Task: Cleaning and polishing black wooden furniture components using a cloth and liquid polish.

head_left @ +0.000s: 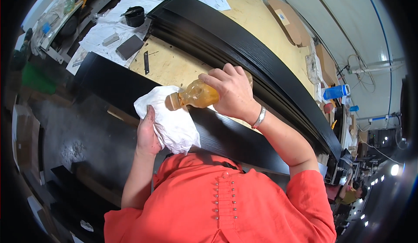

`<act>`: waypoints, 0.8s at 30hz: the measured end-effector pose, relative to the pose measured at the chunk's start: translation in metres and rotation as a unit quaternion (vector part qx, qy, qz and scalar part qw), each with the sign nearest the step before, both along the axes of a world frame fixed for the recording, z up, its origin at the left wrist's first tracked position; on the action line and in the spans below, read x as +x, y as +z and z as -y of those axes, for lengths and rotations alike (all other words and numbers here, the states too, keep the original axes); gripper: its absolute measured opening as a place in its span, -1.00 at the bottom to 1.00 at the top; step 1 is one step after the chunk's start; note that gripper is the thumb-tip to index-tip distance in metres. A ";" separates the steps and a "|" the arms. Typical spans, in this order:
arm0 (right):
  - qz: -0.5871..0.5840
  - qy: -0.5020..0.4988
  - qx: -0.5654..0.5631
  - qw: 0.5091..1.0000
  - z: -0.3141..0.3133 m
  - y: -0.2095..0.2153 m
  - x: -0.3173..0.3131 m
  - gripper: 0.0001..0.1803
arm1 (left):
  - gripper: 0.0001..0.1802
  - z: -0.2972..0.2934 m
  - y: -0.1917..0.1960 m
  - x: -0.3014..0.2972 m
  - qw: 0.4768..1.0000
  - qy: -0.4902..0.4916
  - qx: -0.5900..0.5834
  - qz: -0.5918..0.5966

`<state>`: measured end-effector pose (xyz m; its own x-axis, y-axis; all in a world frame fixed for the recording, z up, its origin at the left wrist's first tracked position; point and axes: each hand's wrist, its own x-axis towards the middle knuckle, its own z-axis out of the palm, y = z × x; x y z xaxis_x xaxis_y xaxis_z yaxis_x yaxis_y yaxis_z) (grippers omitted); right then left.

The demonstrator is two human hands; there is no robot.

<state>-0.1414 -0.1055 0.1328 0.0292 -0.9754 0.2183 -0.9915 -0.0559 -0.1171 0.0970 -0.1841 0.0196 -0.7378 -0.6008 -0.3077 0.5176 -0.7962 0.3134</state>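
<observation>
My left hand [149, 132] is closed on a white cloth [170, 125], its thumb pressed against the cloth's left side. In my right hand [230, 90] is a clear plastic bottle [200, 94] with amber liquid, tipped sideways so that its mouth end lies against the top of the cloth. Whether liquid is flowing out cannot be seen. Beneath both hands a long black board [226, 134] with a wood-grain surface runs along the table's near edge. Just beyond my right hand lies a stack of similar black boards [244, 40].
On the pale yellow tabletop [167, 64] lies a small black square ruler [146, 62]. Further left are a dark sanding block [129, 47], a grey block [110, 39] and a black cup [135, 17]. Cardboard pieces [287, 23] and a blue container [335, 92] are at the right.
</observation>
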 end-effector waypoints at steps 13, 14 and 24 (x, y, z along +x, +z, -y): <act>-0.134 -0.019 -0.040 0.990 0.003 0.018 0.000 -0.50 | -0.44 0.009 -0.009 -0.006 0.999 -0.025 0.018 -0.017; -0.130 -0.025 -0.045 0.990 0.005 0.018 -0.002 -0.50 | -0.42 0.010 -0.008 -0.005 0.999 -0.030 0.017 -0.026; 0.120 -0.083 -0.001 0.989 0.033 -0.033 -0.013 -0.32 | -0.34 0.020 0.002 0.021 0.998 0.004 0.049 -0.028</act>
